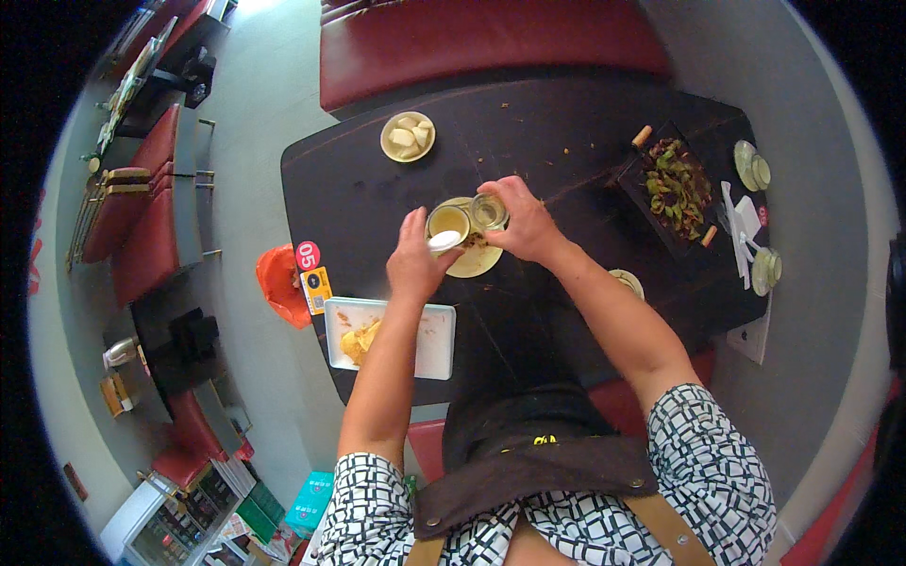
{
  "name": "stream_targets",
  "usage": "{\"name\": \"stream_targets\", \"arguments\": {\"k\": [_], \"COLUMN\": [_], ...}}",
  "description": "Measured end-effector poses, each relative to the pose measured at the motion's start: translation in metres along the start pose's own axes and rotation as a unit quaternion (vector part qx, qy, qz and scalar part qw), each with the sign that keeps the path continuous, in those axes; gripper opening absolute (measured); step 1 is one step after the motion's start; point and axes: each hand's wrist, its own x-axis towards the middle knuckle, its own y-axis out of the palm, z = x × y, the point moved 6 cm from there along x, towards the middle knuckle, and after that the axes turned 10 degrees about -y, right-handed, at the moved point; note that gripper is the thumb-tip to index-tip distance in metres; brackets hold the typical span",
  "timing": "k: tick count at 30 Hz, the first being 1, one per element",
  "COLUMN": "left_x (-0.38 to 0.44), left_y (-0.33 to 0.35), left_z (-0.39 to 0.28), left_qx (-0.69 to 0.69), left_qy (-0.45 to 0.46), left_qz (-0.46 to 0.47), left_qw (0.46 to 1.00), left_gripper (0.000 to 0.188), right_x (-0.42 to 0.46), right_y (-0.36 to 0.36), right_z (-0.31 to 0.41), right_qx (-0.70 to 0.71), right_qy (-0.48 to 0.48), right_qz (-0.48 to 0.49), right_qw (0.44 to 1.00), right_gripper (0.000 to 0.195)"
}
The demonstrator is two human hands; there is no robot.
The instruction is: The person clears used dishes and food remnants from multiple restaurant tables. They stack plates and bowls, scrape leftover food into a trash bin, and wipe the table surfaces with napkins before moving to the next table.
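Over a round pale plate [476,263] with brown food scraps, my left hand [416,258] grips a cup of yellowish liquid [451,218] together with a white spoon [444,241]. My right hand [522,219] is closed around a small glass [488,211] just beside that cup. Below my left hand, partly behind the forearm, lies a white rectangular tray [434,343] with yellow food [359,341]. A small bowl of white chunks [408,136] stands at the upper left of the dark table [524,141].
A black platter of green and brown food [676,187] stands at the right, near stacked cups [766,272] and white napkins [744,219]. Another small dish [628,283] lies by my right forearm. An orange bag [278,285] hangs at the left edge. A red bench [488,49] lines the far side.
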Motion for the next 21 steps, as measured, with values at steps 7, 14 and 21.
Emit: {"name": "stream_targets", "arguments": {"k": [7, 14, 21], "left_x": [-0.027, 0.002, 0.025], "left_y": [-0.064, -0.038, 0.002], "left_z": [0.013, -0.031, -0.028], "left_qx": [-0.139, -0.014, 0.123], "left_qy": [-0.076, 0.091, 0.118], "left_qz": [-0.027, -0.025, 0.038], "left_qw": [0.987, 0.995, 0.985], "left_gripper": [0.029, 0.018, 0.011], "right_x": [0.010, 0.005, -0.106], "right_y": [0.057, 0.061, 0.029], "right_z": [0.003, -0.007, -0.022], "right_qx": [-0.086, -0.120, -0.137], "right_qy": [-0.071, -0.048, 0.201], "right_qz": [0.053, 0.035, 0.070], "right_qw": [0.992, 0.991, 0.968], "right_gripper": [0.059, 0.063, 0.066]}}
